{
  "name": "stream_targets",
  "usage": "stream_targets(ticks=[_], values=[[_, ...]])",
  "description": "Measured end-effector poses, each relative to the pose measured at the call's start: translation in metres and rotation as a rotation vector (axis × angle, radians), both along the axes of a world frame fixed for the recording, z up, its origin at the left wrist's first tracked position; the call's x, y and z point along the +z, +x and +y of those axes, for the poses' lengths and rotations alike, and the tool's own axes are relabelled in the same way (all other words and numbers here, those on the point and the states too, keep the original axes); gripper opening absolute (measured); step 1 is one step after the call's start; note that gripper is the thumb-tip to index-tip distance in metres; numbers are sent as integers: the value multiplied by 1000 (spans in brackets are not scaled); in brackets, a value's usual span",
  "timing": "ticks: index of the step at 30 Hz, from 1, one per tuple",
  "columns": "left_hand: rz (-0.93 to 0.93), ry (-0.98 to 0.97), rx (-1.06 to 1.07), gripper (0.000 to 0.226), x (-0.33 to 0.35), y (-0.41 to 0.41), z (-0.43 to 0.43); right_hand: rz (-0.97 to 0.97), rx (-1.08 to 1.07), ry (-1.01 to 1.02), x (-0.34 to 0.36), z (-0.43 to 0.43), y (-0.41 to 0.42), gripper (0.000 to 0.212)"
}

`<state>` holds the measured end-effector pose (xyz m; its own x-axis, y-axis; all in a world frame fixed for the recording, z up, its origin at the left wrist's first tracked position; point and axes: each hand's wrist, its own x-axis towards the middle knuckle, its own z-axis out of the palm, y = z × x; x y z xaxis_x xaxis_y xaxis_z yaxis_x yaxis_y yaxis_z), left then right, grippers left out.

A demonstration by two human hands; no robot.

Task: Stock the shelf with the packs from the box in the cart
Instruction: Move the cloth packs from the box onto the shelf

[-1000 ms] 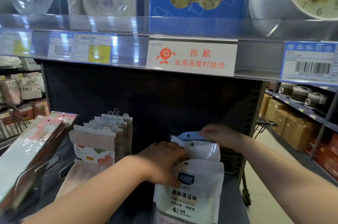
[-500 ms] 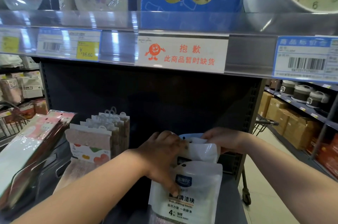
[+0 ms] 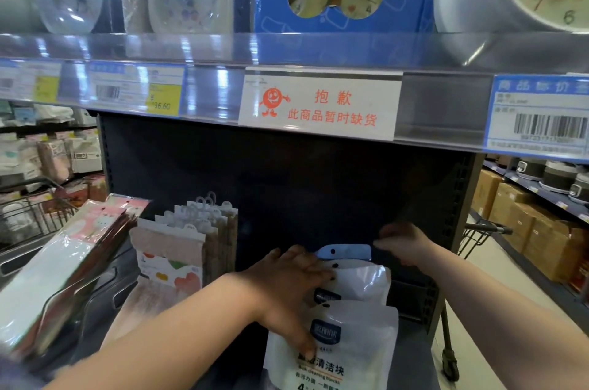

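Three white pouch packs with blue logos stand in a row on the dark shelf (image 3: 412, 345), lower centre. The front pack (image 3: 347, 361) shows Chinese print. Behind it is a middle pack (image 3: 363, 281), then a rear pack (image 3: 345, 251) with a blue hang header. My left hand (image 3: 291, 291) lies across the row: straight fingers press the middle pack's top and the thumb rests on the front pack. My right hand (image 3: 404, 244) pinches the right top corner of the rear pack's header. The box is not in view.
Hanging cloth packs (image 3: 178, 249) stand left of the pouches, with pink-white flat packs (image 3: 79, 249) leaning further left. A wire cart (image 3: 32, 217) is at the left edge. The price rail with an orange-print sign (image 3: 318, 103) runs overhead. Cardboard boxes (image 3: 526, 230) line the aisle at right.
My left hand has slid up from the front pack, its fingers now spread over the middle pack's top. My right hand stays at the rear pack's header.
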<state>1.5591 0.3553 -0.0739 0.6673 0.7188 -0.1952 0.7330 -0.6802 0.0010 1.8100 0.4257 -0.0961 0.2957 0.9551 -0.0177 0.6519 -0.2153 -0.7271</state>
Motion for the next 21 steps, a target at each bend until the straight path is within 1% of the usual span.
stream_targets(ticks=[2, 3, 5, 8, 9, 12, 13, 14, 17, 19, 21], values=[[2, -14, 6, 106, 0, 0, 0, 17, -34, -85, -18, 12, 0, 61], [-1, -22, 8, 107, 1, 0, 0, 48, -32, -162, -24, 13, -2, 65], [-3, -38, 12, 109, 1, -1, 0, 143, 2, -254, -40, 21, 0, 66], [5, -49, 2, 113, 0, -2, 0, 262, 70, -262, -64, 37, 11, 81], [11, -44, -2, 114, -1, -2, 0, 308, 77, -244, -66, 37, 12, 76], [22, -20, -18, 115, -3, -3, 1, 432, 151, -206, -38, 7, -5, 38], [27, -14, -26, 116, -3, -3, 1, 446, 200, -213, -28, -3, -7, 30], [33, -9, -31, 117, -3, -4, 0, 453, 248, -219, -21, -10, -7, 26], [39, -1, -23, 118, -5, -6, 1, 421, 283, -244, 1, -30, -9, 31], [29, 19, -8, 118, -8, -6, -1, 399, 335, -312, 12, -47, -10, 34], [17, 48, 11, 116, -11, -6, -7, 422, 362, -372, 12, -60, -9, 49]])
